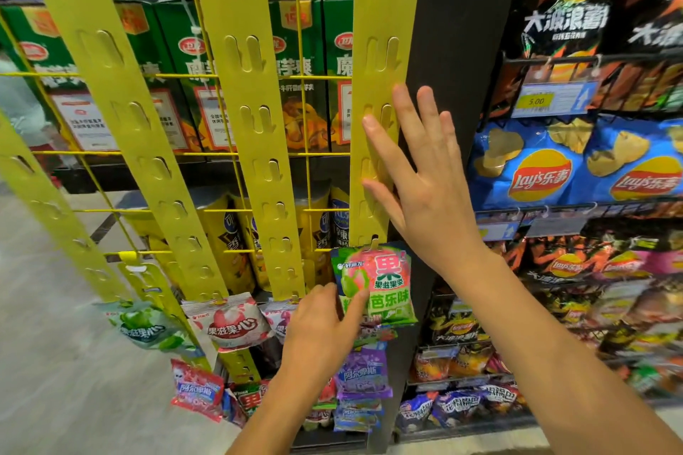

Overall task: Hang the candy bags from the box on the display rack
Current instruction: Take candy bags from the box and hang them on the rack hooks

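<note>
Left hand (pixel 325 325): nearest us; index finger lies across the front of the green-and-pink candy bag (pixel 373 284), the other fingers curl at its left edge. We cannot tell if they pinch it. We judge they steady it on its tab.
Right hand (pixel 421 174): fingers straight and spread, pressed flat on the right yellow strip (pixel 384 48), holding nothing; probably bracing the strip against swing.
Bag position: hung on that strip, well below the right fingertips.
Free tabs: under and above the right fingers, unfilled.
Neighbours: lychee bag (pixel 233 321) left of the left fingers, purple bag (pixel 364 369) below them.
Box: not in view.
</note>
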